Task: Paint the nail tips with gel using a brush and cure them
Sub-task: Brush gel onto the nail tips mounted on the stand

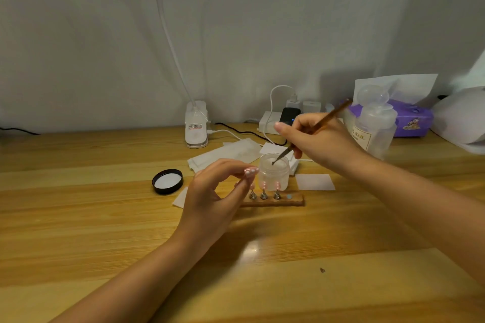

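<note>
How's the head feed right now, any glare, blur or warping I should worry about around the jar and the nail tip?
Head view: a bright glare patch on the table in front of the left hand; the jar, brush and nail tip are soft but readable; the right hand shows slight motion blur; wide-angle bending curves the table edge, and the bottle is hazy.

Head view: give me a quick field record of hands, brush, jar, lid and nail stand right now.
left hand: pinches a pink dotted nail tip, above the stand's left end
right hand: grips the brush
brush tip: dipped into the open jar
lid: off, lying on the table left of the jar
nail stand: in front of the jar, three holders visible, two with pink tips
</note>
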